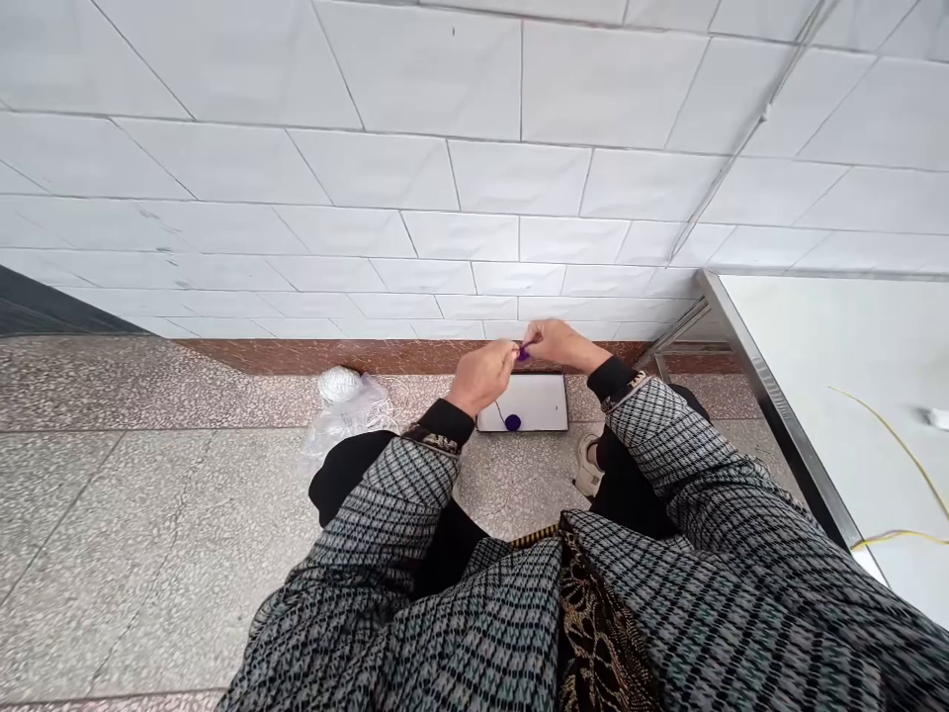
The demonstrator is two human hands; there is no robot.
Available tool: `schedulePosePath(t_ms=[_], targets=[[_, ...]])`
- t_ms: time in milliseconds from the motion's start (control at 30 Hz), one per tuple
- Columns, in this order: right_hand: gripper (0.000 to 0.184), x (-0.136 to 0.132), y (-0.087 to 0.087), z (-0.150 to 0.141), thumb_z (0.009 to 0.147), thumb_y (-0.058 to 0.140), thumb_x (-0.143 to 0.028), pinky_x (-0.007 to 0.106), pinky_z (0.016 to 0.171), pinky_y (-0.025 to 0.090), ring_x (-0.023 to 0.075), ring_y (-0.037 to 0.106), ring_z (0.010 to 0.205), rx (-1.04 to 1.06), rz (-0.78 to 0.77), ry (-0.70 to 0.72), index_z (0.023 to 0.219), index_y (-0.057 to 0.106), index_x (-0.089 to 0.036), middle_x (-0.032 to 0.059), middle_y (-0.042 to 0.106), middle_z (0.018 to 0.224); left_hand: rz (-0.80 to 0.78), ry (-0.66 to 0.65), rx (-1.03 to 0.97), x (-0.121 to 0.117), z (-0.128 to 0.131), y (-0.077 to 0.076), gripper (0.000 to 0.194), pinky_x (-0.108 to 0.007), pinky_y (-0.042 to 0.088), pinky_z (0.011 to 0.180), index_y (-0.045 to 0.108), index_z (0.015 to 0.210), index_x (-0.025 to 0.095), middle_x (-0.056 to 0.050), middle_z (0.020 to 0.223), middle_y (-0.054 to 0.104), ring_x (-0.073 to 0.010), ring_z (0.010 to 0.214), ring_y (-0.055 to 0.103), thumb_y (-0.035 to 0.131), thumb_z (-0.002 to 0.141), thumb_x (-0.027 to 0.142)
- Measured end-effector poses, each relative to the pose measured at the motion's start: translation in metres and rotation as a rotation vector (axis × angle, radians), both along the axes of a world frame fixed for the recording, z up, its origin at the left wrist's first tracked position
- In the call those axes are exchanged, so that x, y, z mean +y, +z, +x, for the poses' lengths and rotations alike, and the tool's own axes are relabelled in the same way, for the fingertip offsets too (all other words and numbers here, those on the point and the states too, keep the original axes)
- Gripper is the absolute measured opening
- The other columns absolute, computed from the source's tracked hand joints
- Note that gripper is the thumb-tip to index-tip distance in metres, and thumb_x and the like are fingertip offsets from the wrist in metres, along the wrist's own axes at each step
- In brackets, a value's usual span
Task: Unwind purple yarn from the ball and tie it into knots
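Note:
Close together in front of the wall, both hands are closed at a small purple yarn piece [523, 352]. My left hand [483, 376] pinches it from the left. Its other edge is gripped by the fingertips of my right hand [558, 342], which is slightly blurred. Whether a thin tool is also in the fingers, I cannot tell. Below them, a purple yarn ball [512, 422] lies in a shallow white tray [545, 403] with a dark rim on the floor. A thin dark strand runs up from the ball towards my left hand.
To the left, a white yarn ball [339, 384] sits by a clear plastic bag [345, 420] and loose white strands. A metal-edged white table [830, 336] stands on the right, bearing a yellow cord [897, 435]. A tiled wall [489, 237] rises ahead.

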State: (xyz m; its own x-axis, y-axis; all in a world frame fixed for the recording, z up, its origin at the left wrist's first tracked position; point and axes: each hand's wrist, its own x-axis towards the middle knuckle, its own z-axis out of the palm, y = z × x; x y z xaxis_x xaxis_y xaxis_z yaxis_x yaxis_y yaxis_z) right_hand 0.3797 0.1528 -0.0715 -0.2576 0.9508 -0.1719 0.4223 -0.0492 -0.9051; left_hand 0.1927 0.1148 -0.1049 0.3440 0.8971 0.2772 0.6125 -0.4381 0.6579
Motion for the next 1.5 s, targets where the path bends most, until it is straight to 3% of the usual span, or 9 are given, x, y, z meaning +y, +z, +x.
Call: schedulePosePath(t_ms=[133,267,433,667,933,1067,1167,1333,1500], targets=[[0.016,-0.001,0.001,0.006,0.072,0.080,-0.013,0.018,0.053,0.044,0.0077,0.055,0.053,0.385,-0.293,0.180,0.077,0.065,-0.016,-0.0039,0.065,0.060,-0.192,-0.049,-0.195,0.037,-0.013,0.009,0.021,-0.030,0.044,0.074,0.064,0.081,0.020,-0.003,0.075,0.063,-0.0203,0.073,0.058,0.052,0.094,0.032],[0.022,0.013,0.003,-0.002,0.075,0.084,-0.020,0.018,0.057,0.048,0.0063,0.055,0.055,0.646,-0.209,0.008,0.079,0.062,-0.017,-0.0030,0.067,0.067,-0.350,-0.192,-0.229,0.041,-0.008,0.002,0.028,-0.029,0.041,0.069,0.063,0.082,0.018,0.000,0.069,0.056,-0.0167,0.065,0.050,0.050,0.095,0.039],[0.020,0.029,-0.005,-0.011,0.076,0.072,0.001,0.020,0.058,0.040,0.0076,0.052,0.059,0.199,0.018,-0.100,0.071,0.062,-0.015,-0.0041,0.062,0.063,-0.160,-0.280,-0.011,0.020,-0.011,-0.003,0.028,-0.033,0.044,0.078,0.059,0.079,0.019,-0.007,0.084,0.067,-0.0215,0.081,0.060,0.045,0.097,0.036],[0.010,0.011,0.000,-0.011,0.080,0.074,-0.007,0.020,0.056,0.040,0.0077,0.052,0.057,0.262,-0.247,0.364,0.080,0.067,-0.014,-0.0040,0.062,0.062,-0.119,-0.036,-0.095,0.034,-0.035,0.002,0.025,-0.031,0.042,0.073,0.057,0.074,0.019,-0.004,0.074,0.060,-0.0195,0.074,0.055,0.049,0.092,0.034],[0.018,0.015,-0.012,-0.017,0.081,0.069,-0.004,0.021,0.058,0.041,0.0093,0.052,0.060,0.239,-0.040,-0.010,0.075,0.058,-0.017,-0.0044,0.060,0.062,-0.194,-0.311,-0.012,0.017,-0.010,-0.010,0.028,-0.031,0.044,0.074,0.063,0.080,0.018,-0.006,0.079,0.068,-0.0197,0.075,0.061,0.046,0.095,0.035],[0.018,0.011,-0.011,-0.012,0.073,0.069,0.003,0.022,0.058,0.037,0.0099,0.053,0.061,-0.101,-0.036,0.167,0.071,0.066,-0.014,-0.0037,0.063,0.065,-0.041,-0.213,0.080,0.017,-0.018,-0.002,0.028,-0.033,0.044,0.077,0.064,0.081,0.019,-0.010,0.087,0.072,-0.0223,0.081,0.063,0.045,0.096,0.032],[0.014,0.009,-0.007,-0.011,0.077,0.070,-0.002,0.021,0.056,0.041,0.0088,0.053,0.057,0.082,-0.242,0.309,0.076,0.067,-0.015,-0.0047,0.063,0.061,-0.047,-0.066,0.031,0.024,-0.027,0.000,0.027,-0.033,0.043,0.074,0.064,0.078,0.019,-0.008,0.081,0.071,-0.0216,0.077,0.061,0.048,0.094,0.032],[0.016,0.014,-0.007,-0.015,0.082,0.075,-0.013,0.018,0.056,0.045,0.0068,0.053,0.055,0.495,-0.239,0.010,0.080,0.060,-0.017,-0.0057,0.062,0.061,-0.174,-0.097,-0.066,0.023,-0.022,-0.005,0.029,-0.030,0.044,0.070,0.066,0.080,0.018,-0.004,0.074,0.070,-0.0190,0.071,0.061,0.049,0.095,0.036],[0.017,0.017,-0.014,-0.014,0.077,0.070,-0.001,0.019,0.054,0.038,0.0078,0.052,0.057,0.141,-0.070,-0.054,0.072,0.062,-0.016,-0.0054,0.060,0.060,-0.108,-0.260,0.008,0.015,-0.017,-0.002,0.030,-0.032,0.045,0.075,0.066,0.081,0.018,-0.008,0.085,0.074,-0.0213,0.078,0.065,0.046,0.096,0.035]])
